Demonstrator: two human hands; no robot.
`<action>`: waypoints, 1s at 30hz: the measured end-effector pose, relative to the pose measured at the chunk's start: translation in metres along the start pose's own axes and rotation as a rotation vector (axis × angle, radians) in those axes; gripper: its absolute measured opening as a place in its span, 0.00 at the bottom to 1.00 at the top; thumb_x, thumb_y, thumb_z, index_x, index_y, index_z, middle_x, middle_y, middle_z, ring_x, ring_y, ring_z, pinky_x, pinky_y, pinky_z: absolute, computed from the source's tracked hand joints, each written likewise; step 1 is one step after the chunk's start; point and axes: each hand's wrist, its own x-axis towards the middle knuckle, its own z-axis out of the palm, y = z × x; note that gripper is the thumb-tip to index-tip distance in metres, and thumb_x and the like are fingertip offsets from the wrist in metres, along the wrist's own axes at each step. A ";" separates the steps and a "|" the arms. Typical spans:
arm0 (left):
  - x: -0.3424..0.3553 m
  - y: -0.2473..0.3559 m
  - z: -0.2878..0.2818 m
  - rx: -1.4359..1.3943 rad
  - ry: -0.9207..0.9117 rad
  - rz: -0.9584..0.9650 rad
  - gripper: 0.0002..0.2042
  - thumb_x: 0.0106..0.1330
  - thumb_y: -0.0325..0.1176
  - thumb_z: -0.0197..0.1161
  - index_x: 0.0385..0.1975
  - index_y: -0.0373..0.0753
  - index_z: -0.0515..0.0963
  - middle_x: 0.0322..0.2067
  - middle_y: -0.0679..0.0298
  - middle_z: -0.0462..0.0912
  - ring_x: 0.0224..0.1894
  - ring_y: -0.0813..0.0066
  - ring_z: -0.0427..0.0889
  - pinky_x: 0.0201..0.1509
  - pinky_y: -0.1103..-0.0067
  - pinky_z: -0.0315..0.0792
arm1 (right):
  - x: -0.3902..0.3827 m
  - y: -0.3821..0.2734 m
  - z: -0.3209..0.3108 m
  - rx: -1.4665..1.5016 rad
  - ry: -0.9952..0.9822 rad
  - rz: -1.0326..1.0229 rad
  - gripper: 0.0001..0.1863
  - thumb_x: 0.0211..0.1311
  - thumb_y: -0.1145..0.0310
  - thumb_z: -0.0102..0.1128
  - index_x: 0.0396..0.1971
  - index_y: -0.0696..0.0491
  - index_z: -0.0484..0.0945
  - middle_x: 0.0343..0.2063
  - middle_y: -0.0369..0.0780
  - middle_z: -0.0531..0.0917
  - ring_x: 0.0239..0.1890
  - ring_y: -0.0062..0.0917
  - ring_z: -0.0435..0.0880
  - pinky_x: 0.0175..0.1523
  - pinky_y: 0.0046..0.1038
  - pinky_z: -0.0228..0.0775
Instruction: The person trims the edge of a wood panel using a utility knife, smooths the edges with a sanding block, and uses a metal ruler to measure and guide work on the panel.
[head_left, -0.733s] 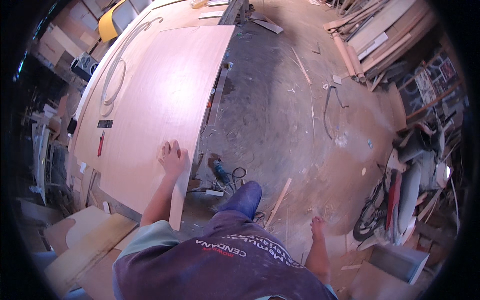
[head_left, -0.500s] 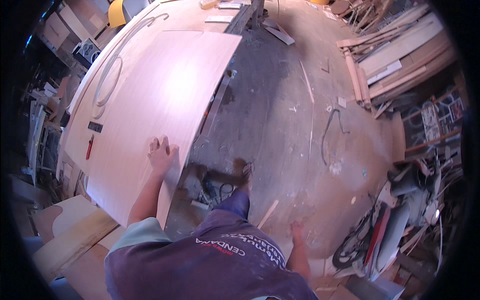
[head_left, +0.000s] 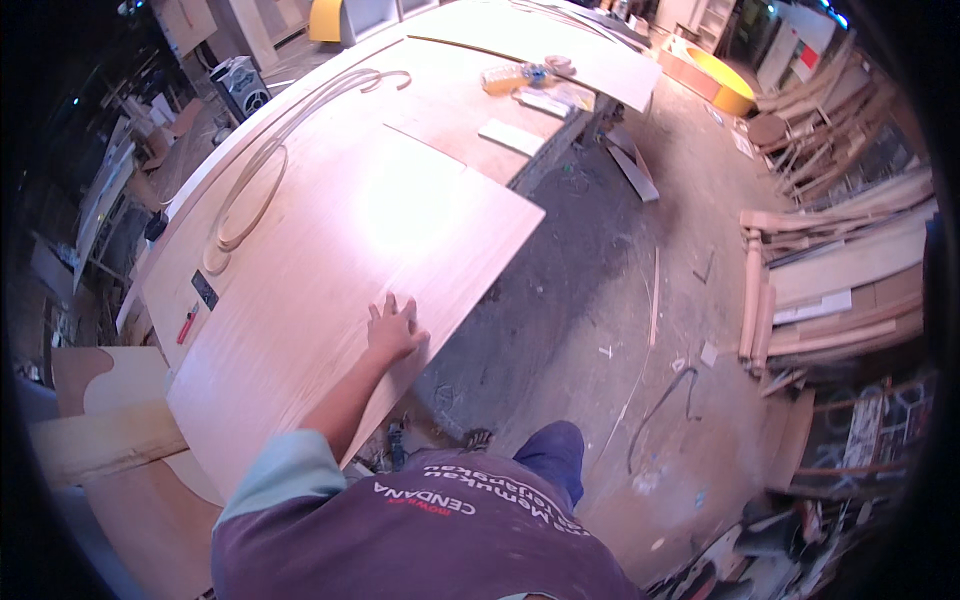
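My left hand [head_left: 396,327] lies on a large pale plywood sheet [head_left: 300,340], close to its right edge, with the fingers spread. The sheet rests flat on a wide workbench, and its right edge juts out over the floor. My right hand is out of view. On the bench left of the sheet lie a small red-handled tool [head_left: 187,326] and a dark flat rectangular piece [head_left: 204,291]. Beyond them is a looped, bent thin strip [head_left: 235,205].
Toward the bench's far end are a clear bottle [head_left: 508,77] and white strips [head_left: 511,136]. Stacked boards and turned posts [head_left: 840,290] stand on the right. A black bent strap [head_left: 660,410] and wood scraps lie on the floor. A yellow ring-shaped piece [head_left: 735,95] sits far right.
The view has shifted, showing more of the bench's far end. My left hand stays spread on the sheet. My right hand has left the picture, and one knee now shows farther right.
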 end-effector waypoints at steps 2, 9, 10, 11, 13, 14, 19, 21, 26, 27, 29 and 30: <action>0.000 0.016 -0.002 -0.021 -0.005 -0.069 0.45 0.60 0.63 0.69 0.78 0.56 0.61 0.80 0.44 0.51 0.77 0.22 0.49 0.76 0.40 0.56 | 0.057 -0.015 -0.048 -0.112 0.041 -0.105 0.15 0.61 0.61 0.55 0.33 0.53 0.89 0.36 0.50 0.89 0.42 0.47 0.88 0.48 0.51 0.78; 0.018 0.041 -0.033 -0.046 -0.054 -0.172 0.48 0.56 0.65 0.72 0.78 0.59 0.63 0.82 0.52 0.47 0.81 0.31 0.45 0.77 0.40 0.53 | 0.279 -0.290 -0.300 -0.052 0.314 -0.376 0.19 0.58 0.57 0.67 0.39 0.58 0.88 0.36 0.55 0.88 0.44 0.51 0.88 0.51 0.48 0.78; 0.027 0.047 -0.033 -0.068 -0.044 -0.176 0.47 0.56 0.65 0.72 0.77 0.59 0.64 0.82 0.52 0.48 0.81 0.33 0.45 0.77 0.40 0.52 | 0.303 -0.339 -0.334 0.000 0.453 -0.574 0.17 0.58 0.60 0.66 0.38 0.61 0.85 0.30 0.56 0.85 0.37 0.53 0.85 0.43 0.50 0.74; 0.028 0.045 -0.032 -0.073 -0.041 -0.218 0.47 0.55 0.65 0.72 0.77 0.59 0.65 0.82 0.53 0.48 0.81 0.34 0.45 0.77 0.40 0.51 | 0.312 -0.411 -0.360 0.016 0.425 -0.663 0.19 0.59 0.60 0.68 0.41 0.62 0.85 0.32 0.55 0.86 0.39 0.52 0.85 0.47 0.48 0.76; 0.052 0.058 -0.025 -0.154 0.047 -0.236 0.47 0.56 0.65 0.72 0.76 0.57 0.67 0.81 0.51 0.49 0.81 0.35 0.45 0.78 0.40 0.50 | 0.359 -0.516 -0.413 0.017 0.562 -0.917 0.24 0.60 0.61 0.71 0.53 0.61 0.83 0.49 0.54 0.86 0.54 0.46 0.82 0.62 0.43 0.72; 0.041 0.054 -0.014 -0.177 0.067 -0.303 0.46 0.56 0.65 0.71 0.76 0.55 0.67 0.81 0.50 0.49 0.81 0.36 0.45 0.78 0.41 0.50 | 0.353 -0.577 -0.422 0.007 0.524 -0.976 0.26 0.60 0.61 0.72 0.55 0.60 0.82 0.52 0.53 0.84 0.57 0.45 0.80 0.64 0.43 0.69; 0.013 0.114 0.034 -0.241 0.329 -0.512 0.39 0.64 0.58 0.68 0.73 0.48 0.69 0.79 0.46 0.53 0.81 0.42 0.49 0.79 0.42 0.48 | 0.405 -0.778 -0.444 -0.251 0.672 -1.340 0.30 0.57 0.62 0.77 0.58 0.62 0.81 0.52 0.54 0.86 0.57 0.49 0.83 0.65 0.44 0.72; -0.027 0.145 0.039 -0.271 0.474 -0.558 0.37 0.66 0.56 0.67 0.73 0.48 0.69 0.78 0.46 0.54 0.81 0.44 0.50 0.79 0.41 0.48 | 0.447 -0.820 -0.447 -0.358 0.526 -1.363 0.39 0.63 0.44 0.70 0.63 0.60 0.78 0.57 0.57 0.82 0.61 0.53 0.80 0.68 0.48 0.69; -0.179 0.227 0.122 -0.367 0.574 -1.120 0.36 0.65 0.52 0.68 0.73 0.48 0.68 0.80 0.47 0.50 0.81 0.46 0.51 0.80 0.44 0.48 | 0.461 -0.845 -0.398 -0.853 0.552 -0.907 0.47 0.64 0.27 0.54 0.79 0.31 0.58 0.68 0.56 0.73 0.71 0.54 0.71 0.68 0.62 0.67; -0.216 0.250 0.152 -0.416 0.440 -1.333 0.37 0.64 0.51 0.69 0.73 0.48 0.68 0.79 0.46 0.50 0.81 0.46 0.52 0.80 0.47 0.50 | 0.442 -0.842 -0.390 -0.871 0.546 -0.851 0.46 0.63 0.28 0.56 0.77 0.33 0.63 0.67 0.54 0.74 0.67 0.53 0.75 0.65 0.61 0.70; -0.292 0.303 0.249 -0.576 0.356 -1.715 0.38 0.63 0.50 0.69 0.73 0.48 0.68 0.78 0.43 0.55 0.79 0.44 0.56 0.80 0.55 0.55 | 0.421 -0.845 -0.394 -0.867 0.459 -0.837 0.40 0.69 0.36 0.57 0.79 0.30 0.60 0.71 0.52 0.71 0.66 0.51 0.77 0.59 0.62 0.76; -0.316 0.325 0.279 -0.834 0.470 -1.984 0.38 0.63 0.51 0.67 0.73 0.43 0.68 0.74 0.40 0.62 0.76 0.41 0.62 0.79 0.56 0.58 | 0.414 -0.848 -0.399 -0.827 0.455 -0.866 0.39 0.70 0.37 0.57 0.78 0.31 0.61 0.68 0.51 0.72 0.64 0.50 0.77 0.58 0.60 0.76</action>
